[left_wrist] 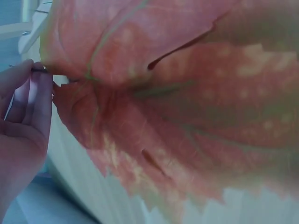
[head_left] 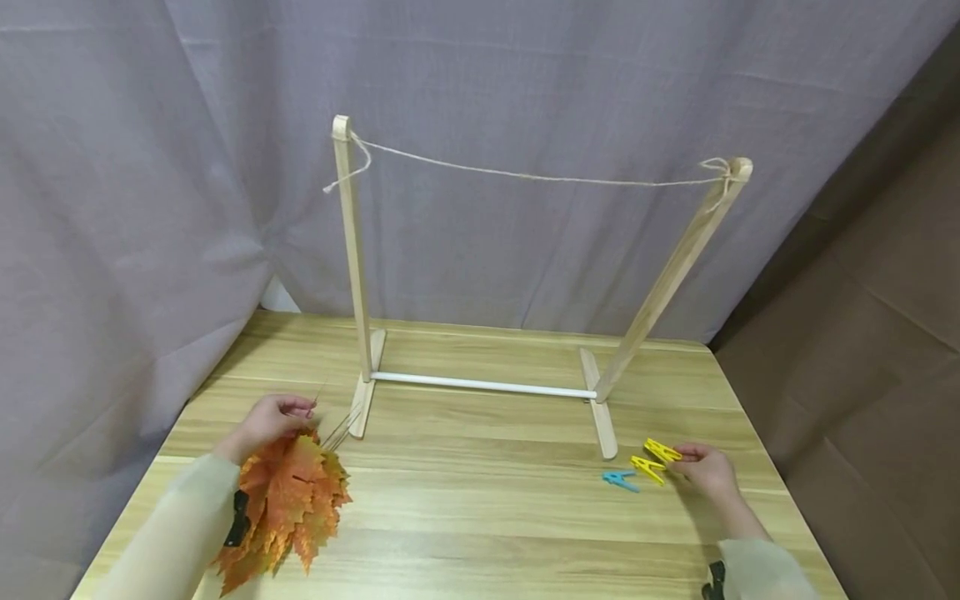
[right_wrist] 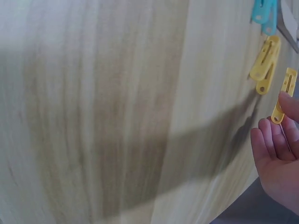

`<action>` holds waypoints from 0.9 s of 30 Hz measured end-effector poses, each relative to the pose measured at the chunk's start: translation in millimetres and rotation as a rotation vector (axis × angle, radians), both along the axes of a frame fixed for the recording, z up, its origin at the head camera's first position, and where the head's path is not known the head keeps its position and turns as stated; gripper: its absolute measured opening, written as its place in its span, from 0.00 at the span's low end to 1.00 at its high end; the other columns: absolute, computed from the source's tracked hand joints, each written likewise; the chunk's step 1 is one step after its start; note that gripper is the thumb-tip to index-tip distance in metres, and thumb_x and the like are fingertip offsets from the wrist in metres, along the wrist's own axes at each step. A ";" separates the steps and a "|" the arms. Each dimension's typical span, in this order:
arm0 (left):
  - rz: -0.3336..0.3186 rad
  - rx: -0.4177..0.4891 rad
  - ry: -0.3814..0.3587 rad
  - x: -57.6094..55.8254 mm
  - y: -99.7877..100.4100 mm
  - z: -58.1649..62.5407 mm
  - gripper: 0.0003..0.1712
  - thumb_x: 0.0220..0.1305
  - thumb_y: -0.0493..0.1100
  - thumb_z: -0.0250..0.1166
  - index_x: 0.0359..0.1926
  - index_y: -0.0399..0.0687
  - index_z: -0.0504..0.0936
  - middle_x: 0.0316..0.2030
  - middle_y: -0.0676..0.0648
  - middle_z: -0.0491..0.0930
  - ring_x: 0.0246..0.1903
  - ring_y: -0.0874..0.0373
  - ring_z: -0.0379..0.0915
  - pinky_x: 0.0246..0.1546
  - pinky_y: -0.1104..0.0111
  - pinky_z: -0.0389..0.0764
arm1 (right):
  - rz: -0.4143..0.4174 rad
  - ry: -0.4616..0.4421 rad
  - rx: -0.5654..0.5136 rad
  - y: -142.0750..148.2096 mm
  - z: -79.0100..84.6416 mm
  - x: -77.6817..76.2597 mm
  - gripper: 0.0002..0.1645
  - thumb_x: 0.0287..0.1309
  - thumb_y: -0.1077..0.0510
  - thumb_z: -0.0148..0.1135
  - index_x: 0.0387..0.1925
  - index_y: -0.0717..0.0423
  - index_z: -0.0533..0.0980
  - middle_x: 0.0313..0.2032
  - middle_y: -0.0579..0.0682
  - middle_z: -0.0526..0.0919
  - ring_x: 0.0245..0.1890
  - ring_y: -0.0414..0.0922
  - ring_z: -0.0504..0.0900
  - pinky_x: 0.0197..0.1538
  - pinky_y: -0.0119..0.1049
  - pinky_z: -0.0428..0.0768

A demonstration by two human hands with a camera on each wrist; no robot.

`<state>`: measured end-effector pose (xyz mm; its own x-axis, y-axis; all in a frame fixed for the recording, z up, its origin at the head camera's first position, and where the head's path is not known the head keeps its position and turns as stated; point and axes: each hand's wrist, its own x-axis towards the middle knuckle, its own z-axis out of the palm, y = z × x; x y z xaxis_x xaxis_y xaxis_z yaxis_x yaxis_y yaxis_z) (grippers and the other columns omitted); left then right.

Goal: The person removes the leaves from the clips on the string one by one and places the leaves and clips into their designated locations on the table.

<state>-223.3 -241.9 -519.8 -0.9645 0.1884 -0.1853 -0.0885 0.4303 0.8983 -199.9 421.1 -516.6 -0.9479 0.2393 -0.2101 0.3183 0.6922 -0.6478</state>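
Observation:
My left hand (head_left: pixel 273 423) pinches the thin stem of an orange and green maple leaf (left_wrist: pixel 117 42). More artificial maple leaves (head_left: pixel 296 492) lie in a bunch below that hand, their wire stems pointing toward the stand. At the right of the table, my right hand (head_left: pixel 707 468) grips a yellow clothespin (head_left: pixel 663 451) between thumb and fingers, as the right wrist view also shows. Just left of it a second yellow clothespin (head_left: pixel 648 469) lies on the wood, with a blue clothespin (head_left: pixel 620 480) beside it.
A wooden stand with a left post (head_left: pixel 352 258), a right post (head_left: pixel 671 283) and a white bottom rod (head_left: pixel 483 384) stands at the back of the table (head_left: pixel 480 533). Twine (head_left: pixel 525 176) is tied between the post tops. Grey curtain (head_left: pixel 480 83) hangs behind.

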 end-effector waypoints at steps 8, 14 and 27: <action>0.085 0.038 -0.066 4.1 4.0 -21.7 0.21 0.59 0.26 0.56 0.53 0.16 0.68 0.41 0.30 0.80 0.31 0.69 0.77 0.31 0.73 0.81 | 0.006 0.001 0.057 3.0 -13.7 3.7 0.25 0.45 0.65 0.66 0.46 0.77 0.73 0.34 0.65 0.82 0.27 0.35 0.74 0.28 0.26 0.73; 0.111 0.022 -0.082 9.0 3.4 -33.1 0.21 0.60 0.27 0.57 0.52 0.15 0.68 0.40 0.30 0.81 0.31 0.68 0.77 0.30 0.74 0.80 | 0.020 0.004 0.076 1.1 -15.2 5.8 0.26 0.45 0.66 0.66 0.47 0.77 0.73 0.37 0.68 0.81 0.28 0.39 0.76 0.28 0.25 0.74; 0.155 0.077 -0.036 5.4 2.2 -19.8 0.25 0.63 0.32 0.56 0.57 0.17 0.65 0.49 0.25 0.74 0.34 0.68 0.76 0.35 0.70 0.82 | 0.042 0.004 0.084 5.5 4.6 -0.8 0.27 0.54 0.60 0.60 0.50 0.78 0.70 0.42 0.71 0.78 0.30 0.42 0.77 0.29 0.28 0.74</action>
<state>-217.9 -239.7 -539.6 -0.9761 0.0528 -0.2110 -0.1812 0.3393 0.9231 -200.7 426.5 -511.9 -0.9583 0.2164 -0.1867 0.2854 0.7567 -0.5882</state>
